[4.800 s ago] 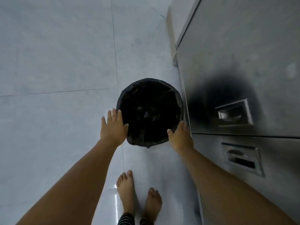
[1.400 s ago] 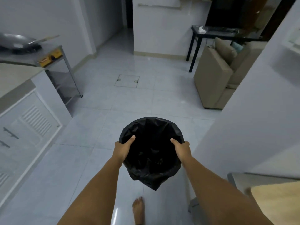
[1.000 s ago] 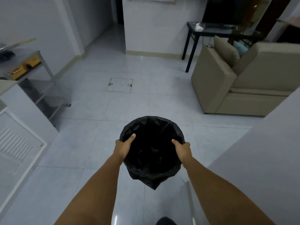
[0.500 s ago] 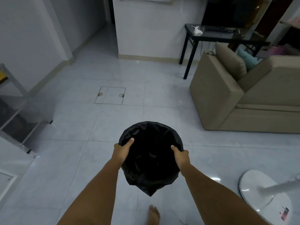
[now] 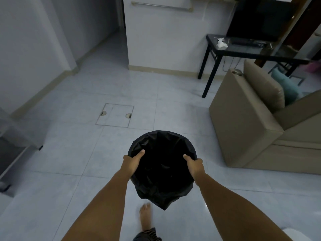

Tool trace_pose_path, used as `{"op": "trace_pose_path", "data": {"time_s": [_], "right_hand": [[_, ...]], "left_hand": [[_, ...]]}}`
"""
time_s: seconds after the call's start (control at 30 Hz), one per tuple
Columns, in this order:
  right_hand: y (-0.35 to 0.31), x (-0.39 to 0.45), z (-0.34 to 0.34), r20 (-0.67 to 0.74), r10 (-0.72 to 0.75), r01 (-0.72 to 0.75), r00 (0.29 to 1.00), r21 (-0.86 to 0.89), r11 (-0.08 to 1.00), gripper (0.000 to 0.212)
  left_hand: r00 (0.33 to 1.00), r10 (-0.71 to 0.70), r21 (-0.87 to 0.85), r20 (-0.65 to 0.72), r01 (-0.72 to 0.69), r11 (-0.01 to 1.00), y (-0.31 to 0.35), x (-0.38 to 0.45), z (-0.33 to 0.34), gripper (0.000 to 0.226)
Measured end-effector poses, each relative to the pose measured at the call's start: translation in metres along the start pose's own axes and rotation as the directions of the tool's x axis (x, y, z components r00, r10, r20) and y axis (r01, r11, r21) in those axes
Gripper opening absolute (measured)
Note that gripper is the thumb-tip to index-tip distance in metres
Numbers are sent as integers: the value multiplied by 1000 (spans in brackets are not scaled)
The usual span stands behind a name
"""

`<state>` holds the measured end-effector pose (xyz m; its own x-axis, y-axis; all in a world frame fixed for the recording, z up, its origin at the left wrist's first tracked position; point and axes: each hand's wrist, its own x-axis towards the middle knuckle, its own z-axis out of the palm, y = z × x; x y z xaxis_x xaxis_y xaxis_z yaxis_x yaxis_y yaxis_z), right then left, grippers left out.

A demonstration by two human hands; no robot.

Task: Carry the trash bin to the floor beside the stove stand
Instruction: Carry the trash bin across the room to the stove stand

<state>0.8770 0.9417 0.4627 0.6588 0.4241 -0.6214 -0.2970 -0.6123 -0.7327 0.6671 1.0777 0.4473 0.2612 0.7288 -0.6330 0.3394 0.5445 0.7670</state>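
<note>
Black plastic liner wraps the trash bin [image 5: 162, 168] I am carrying, and my grip is closed on its rim from both sides: my left hand [image 5: 131, 162] has its thumb hooked over the inside of the left edge with the fingers curled round the outside, and my right hand [image 5: 194, 164] clamps the right edge the same way, thumb inside. The bin hangs between my two hands, clear of the floor, its mouth open towards me and a loose point of the liner dangling below its base. Just under it my bare foot [image 5: 145, 216] is on the pale tiled floor [image 5: 73, 171], blurred. Further out, a square floor hatch [image 5: 115, 115] with two recessed pulls is set into the tiles ahead and slightly to the left. At the far left edge stands the metal leg and lower shelf of the stove stand [image 5: 12, 153], well apart from the bin. To the right is a beige sofa [image 5: 243, 129], and beyond it a black worktop [image 5: 246, 47] against the white wall, with a crumpled white tissue [image 5: 221, 43] on it.
</note>
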Motion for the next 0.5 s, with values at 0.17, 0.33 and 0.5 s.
{"op": "trace_pose_path", "data": {"time_s": [0.17,0.33,0.5], "right_hand": [[-67,70,23,-4,23,-23,1000,-6,1000,81],[-137,138,40,-16,11,-11,1000,-21,1000,78],[-202,208,50,-26,-19,19,999,-8,1000,77]], "left_hand": [[1000,-11,-13,-13,10,1000,65,80,11,106],[1000,-20,-11,-10,20,1000,132,152,26,103],[1000,-16,-35,0,16,999,191,219,43,108]]}}
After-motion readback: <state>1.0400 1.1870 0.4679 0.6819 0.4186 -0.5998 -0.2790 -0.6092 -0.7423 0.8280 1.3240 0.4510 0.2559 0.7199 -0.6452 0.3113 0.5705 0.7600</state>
